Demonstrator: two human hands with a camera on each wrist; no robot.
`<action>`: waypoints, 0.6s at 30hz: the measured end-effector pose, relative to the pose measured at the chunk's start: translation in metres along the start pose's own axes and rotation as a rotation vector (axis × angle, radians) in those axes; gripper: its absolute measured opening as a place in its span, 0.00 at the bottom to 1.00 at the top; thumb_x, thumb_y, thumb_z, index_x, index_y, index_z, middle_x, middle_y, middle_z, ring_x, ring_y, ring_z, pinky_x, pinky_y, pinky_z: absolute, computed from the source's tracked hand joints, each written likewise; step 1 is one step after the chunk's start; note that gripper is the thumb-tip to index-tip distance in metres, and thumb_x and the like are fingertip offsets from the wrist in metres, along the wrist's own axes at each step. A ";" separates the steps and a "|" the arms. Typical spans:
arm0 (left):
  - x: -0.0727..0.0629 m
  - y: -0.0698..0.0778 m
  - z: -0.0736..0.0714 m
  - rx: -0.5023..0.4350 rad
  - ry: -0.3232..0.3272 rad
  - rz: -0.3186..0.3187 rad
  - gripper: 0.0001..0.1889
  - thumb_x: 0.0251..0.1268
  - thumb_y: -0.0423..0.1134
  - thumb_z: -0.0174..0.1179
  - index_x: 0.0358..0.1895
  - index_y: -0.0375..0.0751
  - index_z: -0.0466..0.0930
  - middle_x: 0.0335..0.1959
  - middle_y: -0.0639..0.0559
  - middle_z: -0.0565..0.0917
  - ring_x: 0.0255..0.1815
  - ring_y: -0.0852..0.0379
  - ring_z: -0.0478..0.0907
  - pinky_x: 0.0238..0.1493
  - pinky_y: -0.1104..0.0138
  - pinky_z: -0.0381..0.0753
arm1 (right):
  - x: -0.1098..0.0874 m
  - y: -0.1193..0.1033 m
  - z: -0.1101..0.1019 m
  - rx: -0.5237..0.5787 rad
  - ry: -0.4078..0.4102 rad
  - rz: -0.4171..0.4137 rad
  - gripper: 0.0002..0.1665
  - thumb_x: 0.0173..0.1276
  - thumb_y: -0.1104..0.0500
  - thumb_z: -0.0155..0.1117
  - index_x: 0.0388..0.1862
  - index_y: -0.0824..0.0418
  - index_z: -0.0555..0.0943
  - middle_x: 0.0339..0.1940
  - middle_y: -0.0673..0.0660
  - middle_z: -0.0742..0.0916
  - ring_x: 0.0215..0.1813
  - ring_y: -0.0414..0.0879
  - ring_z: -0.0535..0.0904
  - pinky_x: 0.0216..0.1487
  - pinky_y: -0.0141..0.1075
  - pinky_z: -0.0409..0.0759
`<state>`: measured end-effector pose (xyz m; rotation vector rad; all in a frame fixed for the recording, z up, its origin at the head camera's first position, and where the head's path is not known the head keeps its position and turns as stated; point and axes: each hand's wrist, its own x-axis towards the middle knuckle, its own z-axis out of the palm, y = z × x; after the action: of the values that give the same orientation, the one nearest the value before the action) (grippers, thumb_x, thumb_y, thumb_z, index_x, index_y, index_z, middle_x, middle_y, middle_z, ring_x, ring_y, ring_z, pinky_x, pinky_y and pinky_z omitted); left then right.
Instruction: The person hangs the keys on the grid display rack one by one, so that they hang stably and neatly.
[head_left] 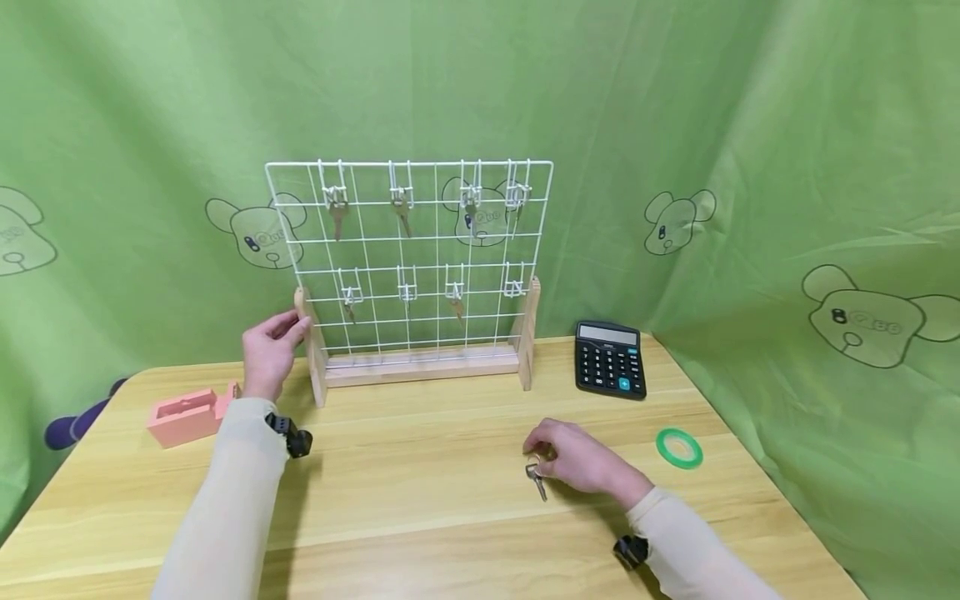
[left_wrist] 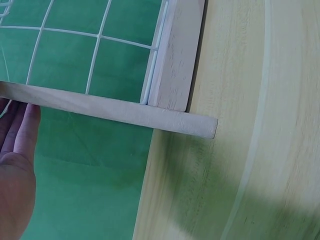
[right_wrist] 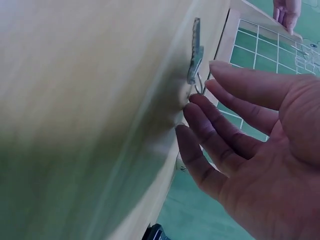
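Note:
In the head view my left hand (head_left: 272,346) touches the left wooden side post (head_left: 313,358) of a white wire grid rack (head_left: 408,242). Its fingers lie straight against the post's outer side in the left wrist view. Keys hang from several white hooks on the grid, among them a key (head_left: 338,221) at upper left; the lower right hook (head_left: 514,288) shows none. Low over the table, my right hand (head_left: 577,457) pinches the small ring of a silver key (head_left: 537,483). The key (right_wrist: 195,52) sticks out past the thumb and fingertips in the right wrist view.
A black calculator (head_left: 610,360) lies right of the rack, with a green tape roll (head_left: 679,448) nearer the right edge. A pink tape dispenser (head_left: 183,417) stands left, by my left forearm. Green curtains (head_left: 600,100) surround the wooden table (head_left: 420,467).

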<state>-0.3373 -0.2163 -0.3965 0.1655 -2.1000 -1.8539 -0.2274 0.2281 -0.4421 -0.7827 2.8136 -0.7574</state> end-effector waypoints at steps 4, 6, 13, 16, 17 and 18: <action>0.000 0.000 0.000 -0.006 -0.003 -0.018 0.24 0.67 0.40 0.64 0.64 0.36 0.74 0.61 0.38 0.78 0.58 0.49 0.78 0.57 0.68 0.79 | 0.001 0.001 0.001 -0.019 0.004 0.006 0.14 0.58 0.68 0.72 0.44 0.63 0.83 0.39 0.50 0.82 0.42 0.46 0.78 0.47 0.43 0.82; 0.000 0.001 0.000 -0.011 -0.004 -0.023 0.24 0.68 0.40 0.64 0.64 0.36 0.74 0.61 0.38 0.77 0.58 0.48 0.77 0.58 0.68 0.79 | 0.002 0.002 0.001 -0.031 0.007 0.013 0.14 0.57 0.69 0.72 0.43 0.62 0.83 0.38 0.49 0.81 0.41 0.45 0.78 0.47 0.42 0.82; 0.000 0.000 0.000 -0.008 0.002 -0.020 0.24 0.67 0.40 0.64 0.64 0.36 0.74 0.61 0.38 0.77 0.59 0.48 0.77 0.57 0.69 0.79 | 0.004 0.004 0.003 -0.042 0.000 -0.003 0.10 0.58 0.70 0.71 0.38 0.60 0.83 0.34 0.47 0.80 0.38 0.42 0.76 0.42 0.37 0.81; -0.001 0.001 0.000 -0.003 0.000 -0.022 0.25 0.67 0.41 0.64 0.64 0.36 0.74 0.62 0.38 0.77 0.59 0.48 0.77 0.57 0.69 0.79 | 0.004 0.004 0.002 -0.038 -0.008 -0.012 0.10 0.59 0.70 0.70 0.36 0.59 0.82 0.33 0.47 0.80 0.37 0.41 0.75 0.41 0.36 0.81; -0.001 0.002 0.000 -0.003 0.000 -0.023 0.25 0.67 0.41 0.64 0.64 0.37 0.74 0.62 0.38 0.77 0.59 0.48 0.77 0.57 0.69 0.79 | 0.004 0.005 0.002 -0.037 -0.010 -0.016 0.10 0.60 0.70 0.70 0.36 0.58 0.82 0.33 0.47 0.80 0.37 0.41 0.75 0.40 0.36 0.80; -0.002 0.002 0.000 -0.001 -0.002 -0.024 0.25 0.67 0.41 0.64 0.64 0.37 0.74 0.62 0.38 0.77 0.59 0.48 0.77 0.58 0.69 0.79 | 0.004 0.005 0.003 -0.031 -0.013 -0.019 0.10 0.60 0.71 0.69 0.35 0.58 0.81 0.32 0.47 0.80 0.36 0.41 0.75 0.40 0.36 0.80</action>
<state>-0.3353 -0.2158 -0.3947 0.1897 -2.1068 -1.8700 -0.2323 0.2286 -0.4467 -0.8175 2.8173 -0.7100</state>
